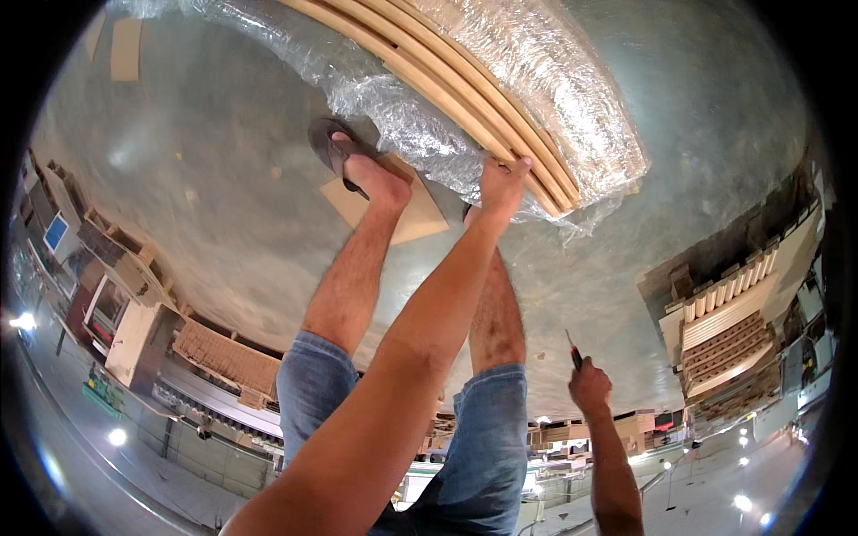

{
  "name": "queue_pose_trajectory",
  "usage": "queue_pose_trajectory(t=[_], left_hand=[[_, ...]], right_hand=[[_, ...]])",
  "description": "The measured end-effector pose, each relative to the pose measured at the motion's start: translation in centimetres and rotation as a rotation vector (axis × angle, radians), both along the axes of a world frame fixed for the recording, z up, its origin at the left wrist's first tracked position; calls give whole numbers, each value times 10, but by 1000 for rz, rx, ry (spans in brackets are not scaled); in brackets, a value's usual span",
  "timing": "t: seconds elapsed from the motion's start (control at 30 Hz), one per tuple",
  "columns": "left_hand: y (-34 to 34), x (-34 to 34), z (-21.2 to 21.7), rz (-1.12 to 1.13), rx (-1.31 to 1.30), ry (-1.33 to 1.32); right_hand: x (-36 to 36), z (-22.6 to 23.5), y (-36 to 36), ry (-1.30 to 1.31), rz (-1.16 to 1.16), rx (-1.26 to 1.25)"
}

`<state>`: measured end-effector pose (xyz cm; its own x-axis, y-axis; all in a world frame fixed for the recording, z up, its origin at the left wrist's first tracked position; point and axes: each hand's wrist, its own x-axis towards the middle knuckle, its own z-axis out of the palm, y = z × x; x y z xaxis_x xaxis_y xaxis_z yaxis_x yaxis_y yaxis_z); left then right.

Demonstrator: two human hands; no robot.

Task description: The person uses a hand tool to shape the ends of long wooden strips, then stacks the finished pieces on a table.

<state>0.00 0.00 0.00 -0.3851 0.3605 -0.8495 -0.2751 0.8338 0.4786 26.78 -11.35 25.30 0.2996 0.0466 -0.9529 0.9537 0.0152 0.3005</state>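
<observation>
My left hand [505, 186] is closed at the near end of several long, light-brown wooden strips [451, 85], with its fingers curled over them. The strips lie side by side on crumpled clear plastic film [393, 112]. Along their right side is a long bundle wrapped in shiny clear film [572, 98]. Off to the right and away from the bundle, my right hand [590, 386] is wrapped round the dark and reddish handle of a knife [575, 350]. Its narrow blade points up and away from me.
A flat piece of cardboard [420, 214] lies on the floor by my sandalled foot [344, 156]. Another cardboard piece [126, 49] lies at the far left. Stacked wooden parts [728, 330] stand at the right, and a brown stack [223, 357] at the left.
</observation>
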Motion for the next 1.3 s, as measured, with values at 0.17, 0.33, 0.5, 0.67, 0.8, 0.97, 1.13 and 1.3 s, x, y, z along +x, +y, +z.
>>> queue_pose_trajectory(t=[0.17, 0.33, 0.5, 0.67, 0.8, 0.97, 1.13, 1.3], left_hand=[[-5, 3, 7, 6, -29, 41], [-12, 2, 41, -42, -111, -26], [-13, -4, 121, -48, 6, -92], [-51, -10, 178, 143, 147, -78], [-88, 6, 231, 5, 75, -261], [-79, 18, 319, -145, 166, -557], [-82, 42, 400, -172, 122, -545], [-44, 1, 455, -203, 1, -756]], right_hand=[[-55, 6, 0, 56, -129, 122], [-55, 19, -7, -8, -501, 279], [-43, 35, 1, 38, -979, 567], [-66, 55, 51, 141, -1464, 780], [-98, 91, 93, 306, -1701, 794], [-88, 140, 96, 464, -1367, 538], [-70, 224, 84, 501, -1263, 538], [-64, 283, 99, 437, -1244, 540]])
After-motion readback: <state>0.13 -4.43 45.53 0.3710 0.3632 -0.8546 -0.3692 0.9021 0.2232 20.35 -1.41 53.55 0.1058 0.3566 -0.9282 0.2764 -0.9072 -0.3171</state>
